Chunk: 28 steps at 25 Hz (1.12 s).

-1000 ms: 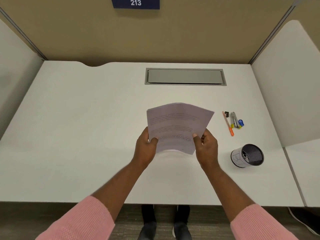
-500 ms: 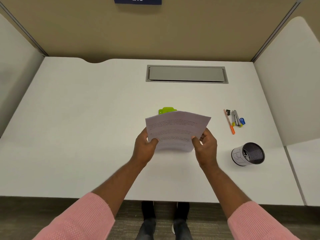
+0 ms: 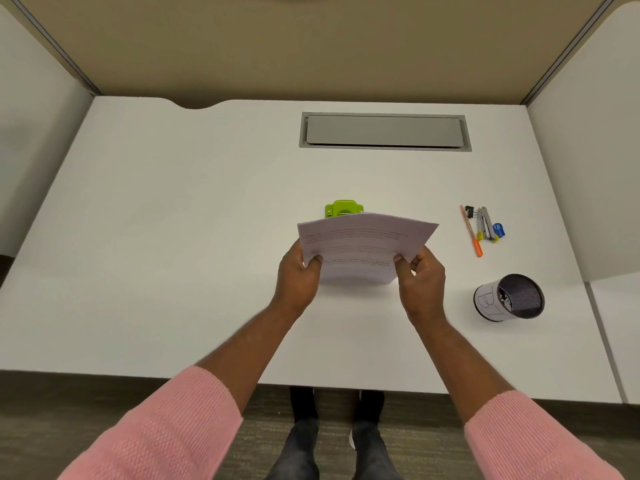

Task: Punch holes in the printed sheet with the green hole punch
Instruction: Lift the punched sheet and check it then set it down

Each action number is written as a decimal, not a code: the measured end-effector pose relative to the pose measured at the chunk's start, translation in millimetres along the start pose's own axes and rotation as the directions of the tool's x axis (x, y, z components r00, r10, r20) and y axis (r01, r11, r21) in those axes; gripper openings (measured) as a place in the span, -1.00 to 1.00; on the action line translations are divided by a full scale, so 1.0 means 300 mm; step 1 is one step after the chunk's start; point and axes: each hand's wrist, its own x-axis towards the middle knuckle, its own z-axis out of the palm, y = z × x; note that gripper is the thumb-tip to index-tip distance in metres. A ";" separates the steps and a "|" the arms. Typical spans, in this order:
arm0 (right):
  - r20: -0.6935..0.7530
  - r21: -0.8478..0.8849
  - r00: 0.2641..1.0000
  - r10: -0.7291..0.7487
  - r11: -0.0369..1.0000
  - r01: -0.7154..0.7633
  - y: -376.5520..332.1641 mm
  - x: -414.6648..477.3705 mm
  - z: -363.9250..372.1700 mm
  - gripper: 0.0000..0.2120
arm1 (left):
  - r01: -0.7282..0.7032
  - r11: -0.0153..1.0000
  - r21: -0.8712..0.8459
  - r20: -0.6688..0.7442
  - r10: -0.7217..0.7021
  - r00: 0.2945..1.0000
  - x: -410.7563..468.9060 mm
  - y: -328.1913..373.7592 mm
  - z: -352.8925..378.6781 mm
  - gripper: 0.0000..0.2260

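I hold the printed sheet [image 3: 360, 245] above the white desk [image 3: 173, 237], tilted with its far edge raised. My left hand [image 3: 298, 275] pinches its near left side and my right hand [image 3: 420, 275] pinches its near right side. The green hole punch [image 3: 343, 208] sits on the desk just beyond the sheet's far left corner; its near part is hidden behind the paper.
An orange pen [image 3: 471, 230], a binder clip [image 3: 469, 211], a metal stapler [image 3: 485, 224] and a small blue item [image 3: 498, 229] lie to the right. A mesh pen cup [image 3: 509, 297] stands near the right front. A grey cable flap [image 3: 384, 130] is set in the desk's back.
The sheet has dropped lower and toward me, uncovering more of the green hole punch behind it. The view has tilted down slightly.
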 end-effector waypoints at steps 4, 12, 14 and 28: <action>-0.042 0.014 0.998 -0.039 0.999 0.039 -0.002 0.009 0.000 -0.80 | -0.025 1.000 -0.004 -0.013 0.025 1.000 0.018 -0.007 -0.005 -0.68; 0.034 -0.059 0.996 0.084 0.995 -0.082 0.057 0.019 0.023 -0.79 | 0.045 0.998 0.033 0.038 -0.046 0.998 0.034 -0.071 0.009 -0.69; 0.023 -0.057 0.996 0.091 0.994 -0.090 0.059 0.023 0.024 -0.84 | 0.010 0.999 0.040 0.025 -0.011 1.000 0.033 -0.073 0.016 -0.71; 0.006 -0.080 1.000 -0.009 0.997 0.010 0.018 0.088 0.065 -0.77 | -0.036 0.995 0.090 0.034 0.033 0.999 0.103 -0.051 -0.002 -0.69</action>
